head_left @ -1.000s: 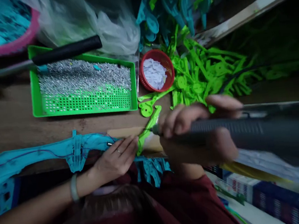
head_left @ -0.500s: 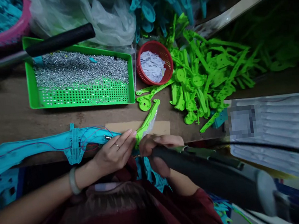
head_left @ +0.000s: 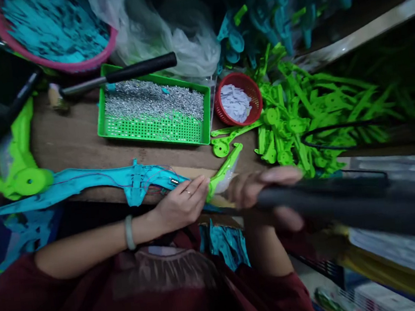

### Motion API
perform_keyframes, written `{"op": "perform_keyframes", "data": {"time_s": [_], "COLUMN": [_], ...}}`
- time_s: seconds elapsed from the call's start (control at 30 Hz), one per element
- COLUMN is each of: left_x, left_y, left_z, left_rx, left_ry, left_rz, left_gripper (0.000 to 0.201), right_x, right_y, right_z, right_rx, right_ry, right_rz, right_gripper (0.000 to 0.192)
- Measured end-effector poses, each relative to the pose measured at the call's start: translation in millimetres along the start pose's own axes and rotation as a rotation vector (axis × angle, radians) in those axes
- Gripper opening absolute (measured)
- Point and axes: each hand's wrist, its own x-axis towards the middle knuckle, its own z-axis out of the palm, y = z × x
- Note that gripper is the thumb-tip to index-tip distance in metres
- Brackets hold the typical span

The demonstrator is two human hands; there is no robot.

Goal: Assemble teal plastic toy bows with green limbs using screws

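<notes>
Two hands, both mine, work in front of the tray (head_left: 208, 115). Well left of the tray, a green frame (head_left: 30, 180) sits against the blue piece (head_left: 94, 181); whether they join I can't tell. The basin (head_left: 81, 66) stands behind the tray's left end. The hammer (head_left: 141, 67) lies over the tray's back left corner, handle above the metal bits (head_left: 154, 104), probably parked there for easy reach. In front of the tray's right end, my left hand (head_left: 183, 205) has its fingers drawn together over the blue piece's right end, beside the lower end of a green arm (head_left: 227, 168); I'd judge they steady both. My thumb is hidden. The cardboard (head_left: 190, 171) shows behind, perhaps as padding. Right of the tray come the basket (head_left: 256, 102) of white slips (head_left: 236, 103), then the heap (head_left: 300, 115). My right hand (head_left: 251, 193), blurred, is curled round a dark driver (head_left: 320, 197); whether its tip touches anything I can't tell.

The blue piece follows the near edge of the bench (head_left: 73, 131), likely so my forearms can hang below it. A strip of wood gives room between it and the tray; right of the tray, the heap narrows that room.
</notes>
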Motion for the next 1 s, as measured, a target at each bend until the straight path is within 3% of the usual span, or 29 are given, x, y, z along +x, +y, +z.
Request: {"op": "perform_keyframes", "data": {"time_s": [0.1,0.17,0.23,0.3,0.33,0.4,0.43,0.47,0.53,0.63,0.73,0.9,1.0], "left_x": [0,-7,-18,-28,-31,-31,-29,-25,-18,-16,-22,-35,-40], "left_y": [-8,-26,-54,-82,-95,-112,-118,-121,-122,-119,-119,-124,-125], "left_z": [-28.4,-58.8,-87.7,-104.6,-107.4,-103.8,-99.8,-95.6,-89.9,-88.9,-90.0,-91.8,-95.6], "left_rx": [-0.045,-0.101,-0.083,-0.022,-0.007,-0.008,-0.011,-0.007,0.022,-0.005,-0.164,-0.44,-0.503], "left_ry": [-0.087,-0.078,-0.11,-0.196,-0.242,-0.333,-0.386,-0.437,-0.522,-0.523,-0.435,-0.336,-0.317], "left_rz": [-0.051,-0.051,-0.018,0.028,0.058,0.129,0.167,0.202,0.252,0.208,0.028,-0.128,-0.155], "left_gripper": [0.033,0.03,0.029,0.031,0.033,0.034,0.031,0.025,0.015,0.015,0.024,0.025,0.019], "right_x": [29,35,21,-9,-27,-60,-73,-83,-92,-88,-77,-57,-46], "right_y": [10,11,2,-13,-20,-27,-26,-23,-12,3,10,17,19], "right_z": [-12,-18,-14,3,17,52,71,90,119,138,137,130,124], "right_rx": [0.072,-0.046,-0.352,-0.752,-0.917,-1.036,-1.116,-1.175,-1.302,-1.44,-1.488,-1.42,-1.239], "right_ry": [0.313,0.433,0.585,0.701,0.664,0.413,0.148,-0.026,-0.198,-0.089,-0.01,-0.013,-0.039], "right_rz": [-0.069,-0.034,-0.113,-0.328,-0.425,-0.448,-0.364,-0.301,-0.159,-0.056,-0.036,-0.057,-0.176], "right_gripper": [0.026,0.028,0.029,0.034,0.035,0.019,0.011,0.009,0.012,0.023,0.038,0.022,0.024]}}
